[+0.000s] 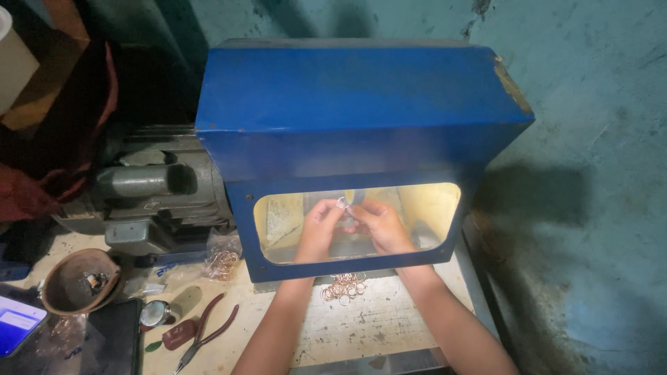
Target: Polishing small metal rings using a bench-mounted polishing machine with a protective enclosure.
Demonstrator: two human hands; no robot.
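Both my hands reach through the lit window of a blue metal machine hood (361, 111). My left hand (318, 229) and my right hand (381, 226) meet at the fingertips and pinch one small metal ring (342, 202) between them, held up near a pale wheel edge inside the hood. A heap of several copper-coloured rings (344, 286) lies on the bench just outside the opening, between my forearms.
A grey electric motor (156, 191) sits left of the hood. In front of it lie a bag of rings (222, 262), red-handled pliers (208, 332), a brown clay bowl (80, 281) and a phone (17, 323). A teal wall (590, 173) stands to the right.
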